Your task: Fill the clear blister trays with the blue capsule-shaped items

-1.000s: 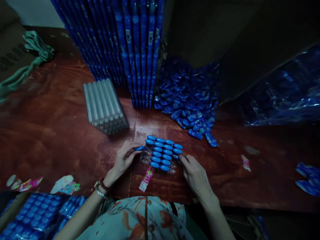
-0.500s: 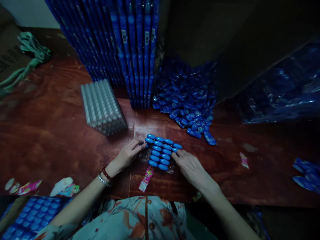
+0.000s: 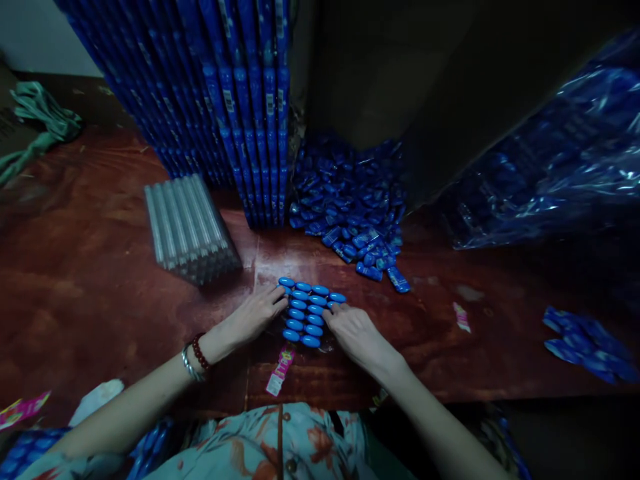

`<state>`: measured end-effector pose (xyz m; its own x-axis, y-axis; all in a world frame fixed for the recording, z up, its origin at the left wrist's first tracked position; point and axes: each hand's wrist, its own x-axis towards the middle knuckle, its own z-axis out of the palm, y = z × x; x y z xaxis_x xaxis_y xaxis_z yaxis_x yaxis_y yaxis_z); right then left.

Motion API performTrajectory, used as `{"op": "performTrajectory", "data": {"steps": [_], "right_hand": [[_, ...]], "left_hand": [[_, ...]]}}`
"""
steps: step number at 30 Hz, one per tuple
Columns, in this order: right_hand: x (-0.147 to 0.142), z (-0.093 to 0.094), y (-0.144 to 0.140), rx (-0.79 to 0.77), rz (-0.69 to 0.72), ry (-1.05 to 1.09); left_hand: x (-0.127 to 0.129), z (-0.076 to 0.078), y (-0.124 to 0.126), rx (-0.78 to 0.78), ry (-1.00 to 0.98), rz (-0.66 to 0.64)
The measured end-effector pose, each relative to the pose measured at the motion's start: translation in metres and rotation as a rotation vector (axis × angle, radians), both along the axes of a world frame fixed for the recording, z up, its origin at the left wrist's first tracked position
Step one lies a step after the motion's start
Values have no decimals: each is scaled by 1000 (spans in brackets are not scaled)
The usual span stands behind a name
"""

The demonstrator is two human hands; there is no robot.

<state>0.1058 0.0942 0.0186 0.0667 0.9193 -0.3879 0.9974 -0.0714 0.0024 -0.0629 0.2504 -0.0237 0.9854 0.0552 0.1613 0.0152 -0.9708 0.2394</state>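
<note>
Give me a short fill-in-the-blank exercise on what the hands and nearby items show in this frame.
1. Both hands press on a cluster of blue ____-shaped pieces.
2. The left hand has bracelets on its ____.
3. The clear tubes bundle lies to the ____ of the cluster.
4. The loose blue packets are heaped on a ____ table.

Missing words: oval; wrist; left; wooden

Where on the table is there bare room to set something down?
Bare table lies left of the clear tube stack. More lies right of the right hand, up to the blue packets. Crowded: the blue capsules between both hands, the loose pile behind.
</note>
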Motion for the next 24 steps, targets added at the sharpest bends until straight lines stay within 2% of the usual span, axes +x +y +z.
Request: {"op": "performTrajectory", "data": {"steps": [3, 6, 8, 11, 14, 16, 18, 20, 22, 24], "right_hand": [[-3, 0, -2, 26, -51, -43], [-3, -13, -15, 145, -136, -71], [-4, -28, -27, 287, -198, -43], [-3, -49, -40, 572, -287, 53], [13, -64, -44, 880, -442, 120], [36, -71, -40, 994, -564, 127], [61, -75, -31, 950, -638, 103], [81, -78, -17, 770, -658, 35], [89, -78, -2, 566, -665, -61], [87, -76, 11, 411, -671, -154]], "left_hand": [[0, 2, -2, -21, 46, 37], [-3, -2, -4, -42, 18, 19], [-6, -8, -3, -74, -28, 7], [-10, -17, -1, -110, -102, 78], [-16, -19, -3, 1, -139, 131], [-17, -13, -5, 113, -187, 150], [-10, 0, -7, 160, -258, 170], [10, 14, -3, 120, -286, 163], [41, 26, 6, 24, -221, 117], [80, 28, 19, -3, -100, 57]]}}
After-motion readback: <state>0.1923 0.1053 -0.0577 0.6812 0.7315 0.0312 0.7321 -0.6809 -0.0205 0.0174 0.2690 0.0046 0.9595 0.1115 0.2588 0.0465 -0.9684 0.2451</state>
